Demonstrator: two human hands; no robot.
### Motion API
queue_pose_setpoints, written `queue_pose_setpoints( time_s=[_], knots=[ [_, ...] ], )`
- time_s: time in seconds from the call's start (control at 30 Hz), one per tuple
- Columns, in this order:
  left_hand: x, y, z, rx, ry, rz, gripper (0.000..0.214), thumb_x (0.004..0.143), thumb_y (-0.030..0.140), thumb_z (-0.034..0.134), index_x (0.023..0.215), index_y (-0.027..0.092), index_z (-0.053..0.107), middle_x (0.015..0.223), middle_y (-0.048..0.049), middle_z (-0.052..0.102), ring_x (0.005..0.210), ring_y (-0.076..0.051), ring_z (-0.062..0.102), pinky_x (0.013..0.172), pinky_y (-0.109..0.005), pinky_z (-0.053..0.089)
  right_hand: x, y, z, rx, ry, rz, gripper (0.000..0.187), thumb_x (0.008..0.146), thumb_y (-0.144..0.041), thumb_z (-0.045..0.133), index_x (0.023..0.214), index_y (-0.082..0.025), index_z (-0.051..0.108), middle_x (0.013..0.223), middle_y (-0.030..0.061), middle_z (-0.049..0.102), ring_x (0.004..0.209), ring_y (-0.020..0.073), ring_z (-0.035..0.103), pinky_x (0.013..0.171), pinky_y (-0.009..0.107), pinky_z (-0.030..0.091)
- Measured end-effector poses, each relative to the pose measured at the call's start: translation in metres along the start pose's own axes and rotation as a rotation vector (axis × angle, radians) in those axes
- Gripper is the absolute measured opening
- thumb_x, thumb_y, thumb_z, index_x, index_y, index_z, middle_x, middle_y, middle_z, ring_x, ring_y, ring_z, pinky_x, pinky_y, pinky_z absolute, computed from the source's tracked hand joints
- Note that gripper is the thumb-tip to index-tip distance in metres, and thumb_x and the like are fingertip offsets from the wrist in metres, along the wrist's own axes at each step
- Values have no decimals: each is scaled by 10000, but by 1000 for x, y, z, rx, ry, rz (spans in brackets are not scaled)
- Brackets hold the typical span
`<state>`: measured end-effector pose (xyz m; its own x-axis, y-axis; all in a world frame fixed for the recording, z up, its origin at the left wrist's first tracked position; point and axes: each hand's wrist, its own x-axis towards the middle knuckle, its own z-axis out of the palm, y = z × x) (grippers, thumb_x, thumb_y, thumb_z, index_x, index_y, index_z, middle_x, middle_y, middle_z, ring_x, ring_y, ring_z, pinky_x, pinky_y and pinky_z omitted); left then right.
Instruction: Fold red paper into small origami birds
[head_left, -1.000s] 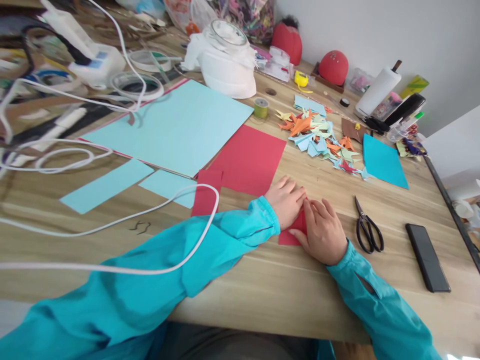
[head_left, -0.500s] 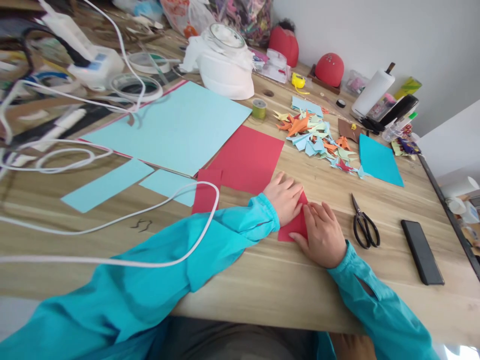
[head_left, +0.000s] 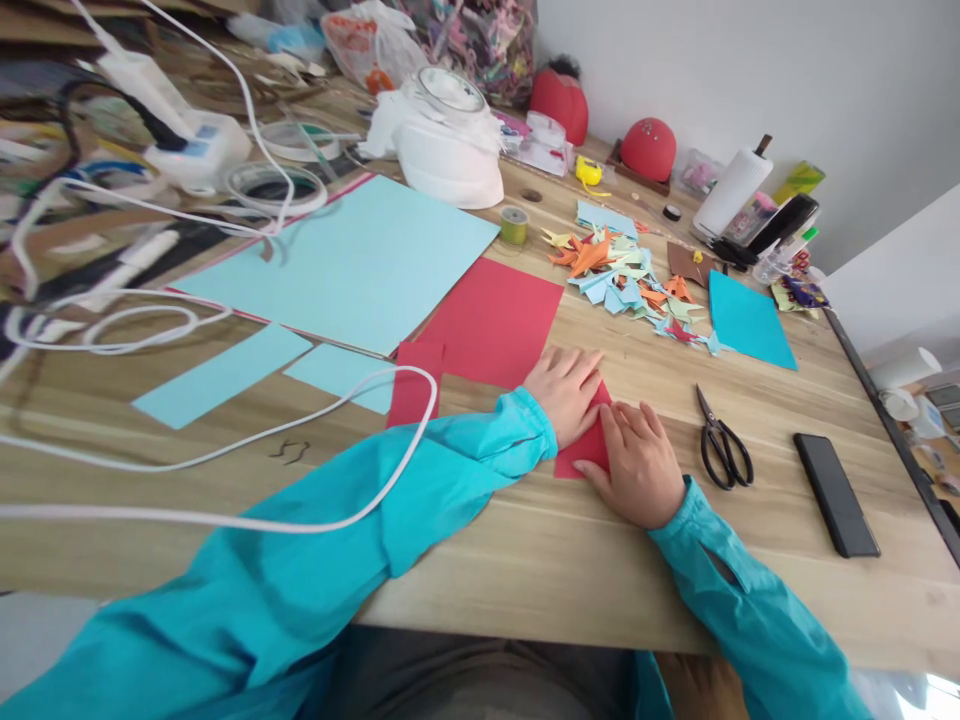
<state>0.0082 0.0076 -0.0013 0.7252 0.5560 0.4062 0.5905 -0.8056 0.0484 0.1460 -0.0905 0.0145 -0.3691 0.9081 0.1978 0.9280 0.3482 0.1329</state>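
Observation:
A small piece of red paper lies on the wooden table under both my hands, much of it covered by them. My left hand rests palm down across its upper left part, fingers stretched out flat. On its right edge lies my right hand, fingers extended and the thumb spread apart over the paper. Any crease between the hands is too hidden to make out. Black-handled scissors lie to the right of my right hand. A larger red sheet sits just beyond my left hand.
Folded paper cranes are heaped at the back, beside a turquoise paper stack. A phone lies at the right. Large light-blue sheets and paper strips cover the left. A white cable loops over my left sleeve.
The whole view has shifted slightly. Both hands stay on the small red paper in nearly the same pose, with only slight finger movement.

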Motion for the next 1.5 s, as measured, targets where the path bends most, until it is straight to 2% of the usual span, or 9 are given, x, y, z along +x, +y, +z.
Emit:
queue_pose_setpoints(
  time_s=[0.13, 0.43, 0.6, 0.73, 0.83, 0.97, 1.07, 1.17, 1.5],
  knots=[
    [1, -1, 2, -20, -18, -26, 435, 857, 362, 396, 1170, 112, 566, 1325, -150, 474, 1164, -318, 424, 969, -520, 306, -1, -1, -1, 3, -6, 6, 676, 847, -527, 433, 1238, 21, 477, 1182, 237, 577, 1164, 318, 453, 1028, 486, 291],
    [1, -2, 1, -40, -44, -64, 459, 841, 381, 426, 1199, 116, 540, 1373, -141, 424, 1198, -317, 399, 995, -523, 283, -4, -4, -1, -12, -26, 18, 684, 849, -526, 434, 1262, 19, 455, 1209, 243, 558, 1180, 322, 444, 1031, 497, 280],
    [1, -3, 2, -46, -73, -54, 453, 851, 372, 407, 1218, 138, 531, 1380, -111, 426, 1196, -312, 399, 997, -514, 280, -14, -7, -6, 6, 7, 35, 637, 861, -502, 427, 1221, 20, 490, 1113, 235, 614, 1110, 318, 493, 1006, 496, 312],
    [2, -3, 3, -39, -79, -38, 475, 855, 378, 390, 1227, 114, 522, 1383, -113, 421, 1197, -319, 390, 1004, -513, 272, -14, 4, -13, 97, 39, 17, 561, 882, -463, 415, 1242, -35, 466, 1046, 180, 652, 1081, 284, 523, 1007, 492, 316],
    [1, -3, 3, -33, -44, -28, 469, 851, 385, 396, 1206, 113, 538, 1368, -119, 434, 1178, -325, 398, 994, -520, 272, -5, 16, -12, 151, 30, -5, 546, 891, -459, 398, 1273, -70, 430, 1158, 177, 603, 1160, 281, 475, 989, 479, 346],
    [1, -2, 4, -27, 18, 25, 374, 856, 350, 407, 1059, 129, 630, 1284, -123, 502, 1122, -309, 430, 957, -492, 300, 7, 22, -1, 171, 0, 7, 566, 891, -483, 376, 1279, -73, 419, 1238, 183, 553, 1208, 300, 438, 991, 502, 338],
    [1, -1, 4, -49, 20, 33, 330, 869, 316, 401, 906, 136, 675, 1042, -127, 594, 978, -266, 493, 844, -433, 360, 10, 21, 4, 181, 4, 13, 581, 890, -489, 379, 1287, -65, 406, 1244, 186, 549, 1210, 295, 440, 1000, 499, 332],
    [1, -1, 3, -67, -10, 16, 333, 873, 338, 411, 859, 145, 682, 886, -118, 581, 880, -247, 500, 733, -399, 368, 10, 21, 4, 187, 15, 7, 578, 888, -484, 390, 1284, -63, 406, 1245, 188, 547, 1214, 299, 438, 998, 492, 334],
    [-1, 2, 0, -41, -85, 21, 322, 878, 320, 409, 996, 133, 643, 1018, -123, 562, 944, -270, 462, 703, -388, 360, 30, 32, 7, 227, 38, -11, 567, 902, -493, 335, 1271, -71, 425, 1221, 175, 567, 1206, 291, 445, 993, 470, 337]
  ],
)
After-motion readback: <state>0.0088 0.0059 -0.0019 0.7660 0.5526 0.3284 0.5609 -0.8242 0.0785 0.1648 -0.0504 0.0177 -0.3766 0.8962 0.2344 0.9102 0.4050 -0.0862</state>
